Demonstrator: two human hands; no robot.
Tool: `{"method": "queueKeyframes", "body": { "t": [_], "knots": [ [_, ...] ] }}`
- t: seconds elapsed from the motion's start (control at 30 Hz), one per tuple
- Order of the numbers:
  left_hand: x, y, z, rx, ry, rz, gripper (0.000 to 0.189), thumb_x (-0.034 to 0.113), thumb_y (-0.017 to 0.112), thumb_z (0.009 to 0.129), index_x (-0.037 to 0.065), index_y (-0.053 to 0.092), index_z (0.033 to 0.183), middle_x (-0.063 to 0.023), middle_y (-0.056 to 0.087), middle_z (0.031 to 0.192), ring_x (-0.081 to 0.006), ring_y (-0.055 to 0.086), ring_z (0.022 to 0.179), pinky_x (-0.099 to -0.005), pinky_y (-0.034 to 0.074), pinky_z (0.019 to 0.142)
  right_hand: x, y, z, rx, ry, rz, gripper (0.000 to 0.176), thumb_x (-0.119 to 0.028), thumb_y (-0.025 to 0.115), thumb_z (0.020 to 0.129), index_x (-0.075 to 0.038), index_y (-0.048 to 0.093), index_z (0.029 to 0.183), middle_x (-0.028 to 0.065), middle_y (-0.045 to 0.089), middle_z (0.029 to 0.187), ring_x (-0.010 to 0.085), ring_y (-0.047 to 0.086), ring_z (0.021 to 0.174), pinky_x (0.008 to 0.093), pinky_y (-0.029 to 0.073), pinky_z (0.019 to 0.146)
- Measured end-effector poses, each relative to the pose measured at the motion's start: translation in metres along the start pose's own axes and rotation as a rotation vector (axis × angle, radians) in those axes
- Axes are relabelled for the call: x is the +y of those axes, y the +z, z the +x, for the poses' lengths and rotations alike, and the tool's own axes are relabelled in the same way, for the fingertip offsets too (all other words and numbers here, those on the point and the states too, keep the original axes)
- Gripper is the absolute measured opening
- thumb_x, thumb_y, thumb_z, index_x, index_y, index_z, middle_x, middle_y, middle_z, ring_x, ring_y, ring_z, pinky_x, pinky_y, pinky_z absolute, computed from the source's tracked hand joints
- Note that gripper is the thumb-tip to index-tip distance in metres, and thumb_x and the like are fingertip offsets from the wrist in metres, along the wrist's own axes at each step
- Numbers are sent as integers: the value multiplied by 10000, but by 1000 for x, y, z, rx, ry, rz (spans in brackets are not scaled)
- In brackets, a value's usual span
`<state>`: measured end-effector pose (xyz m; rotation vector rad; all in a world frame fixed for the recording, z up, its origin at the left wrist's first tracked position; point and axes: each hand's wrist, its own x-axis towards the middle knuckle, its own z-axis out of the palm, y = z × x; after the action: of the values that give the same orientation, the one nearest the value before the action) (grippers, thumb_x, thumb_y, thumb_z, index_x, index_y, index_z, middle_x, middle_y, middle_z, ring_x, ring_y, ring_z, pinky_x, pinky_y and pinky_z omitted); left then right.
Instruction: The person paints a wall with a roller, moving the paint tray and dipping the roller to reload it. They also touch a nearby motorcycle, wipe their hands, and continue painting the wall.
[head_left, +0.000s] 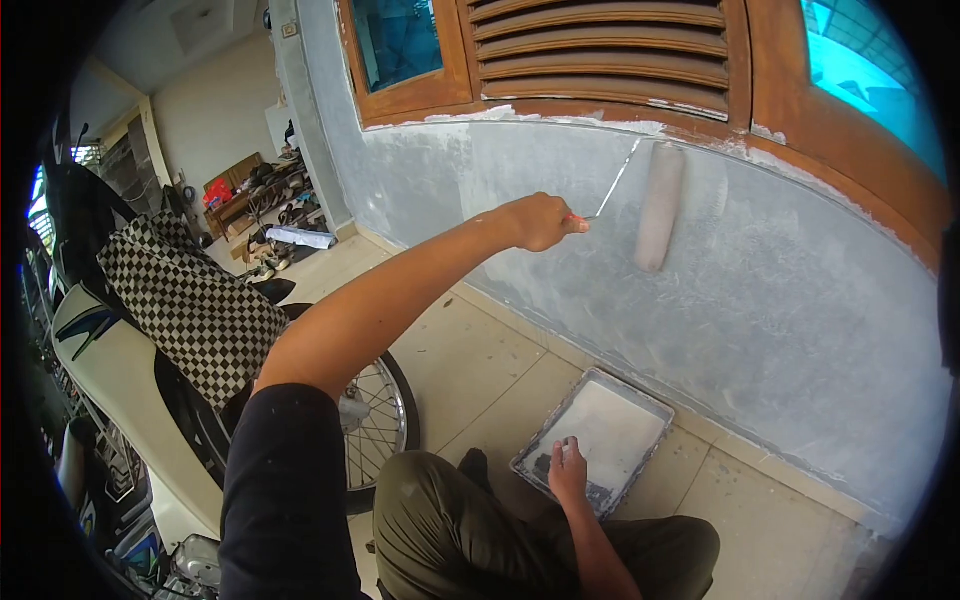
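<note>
My left hand [545, 222], at the end of the outstretched arm, is closed round the red handle of a paint roller. The roller's pale sleeve [660, 208] lies upright against the grey wall [780, 280], just under the wooden window frame, and its thin metal rod bends up to the sleeve's top. Below, my right hand [568, 472] is over the near part of a paint tray [655, 402], fingers loosely bent and a little apart, with nothing visible in them. Whether it touches the tray I cannot tell. Pale paint covers much of the tray's inside.
A motorcycle [135, 380] with a checkered cloth [195, 305] on it stands at the left, its wheel [405, 420] close to my left arm. Wooden louvers [600, 50] are above the wall. Shoes and other items [285, 190] lie farther back. Tiled floor [480, 360] surrounds the tray.
</note>
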<state>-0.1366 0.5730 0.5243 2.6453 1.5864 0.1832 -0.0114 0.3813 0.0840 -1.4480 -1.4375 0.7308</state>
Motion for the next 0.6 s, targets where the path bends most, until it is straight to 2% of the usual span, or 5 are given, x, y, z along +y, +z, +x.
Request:
{"method": "queueKeyframes", "body": {
  "t": [0.07,0.2,0.4,0.53,0.6],
  "knots": [
    [-38,7,3,107,9,1,690,575,452,1029,-70,687,1090,-300,690,987,-429,662,993,-459,502,898,19,8,4,17,-3,36,211,-251,494,1045,-41,500,1048,151,608,644,349,644,622,459,468,593],
    [-121,-4,-9,108,-170,-23,672,530,480,1031,-71,612,762,-272,636,712,-423,647,724,-482,490,742,4,5,3,-27,17,2,205,-248,489,1044,-44,510,1060,146,616,646,333,651,615,457,476,598],
    [-244,1,-1,223,-454,-6,686,509,527,1019,-132,628,796,-165,558,565,-266,567,458,-397,485,479,-6,7,10,-89,91,24,200,-260,529,1028,-61,508,1037,186,589,642,455,614,676,531,442,601],
    [-227,19,2,146,-484,-165,671,516,522,1019,-116,643,829,-120,554,583,-225,557,480,-384,475,490,0,8,11,-52,105,22,208,-267,530,1030,-61,503,1040,191,585,641,459,609,674,531,440,602],
    [-214,17,-3,176,-324,-59,658,524,512,1022,-99,654,865,-91,569,626,-187,575,546,-369,475,520,-7,8,11,-59,97,1,228,-278,509,1041,-50,507,1051,192,587,658,442,613,672,507,452,612]
  ]
}}
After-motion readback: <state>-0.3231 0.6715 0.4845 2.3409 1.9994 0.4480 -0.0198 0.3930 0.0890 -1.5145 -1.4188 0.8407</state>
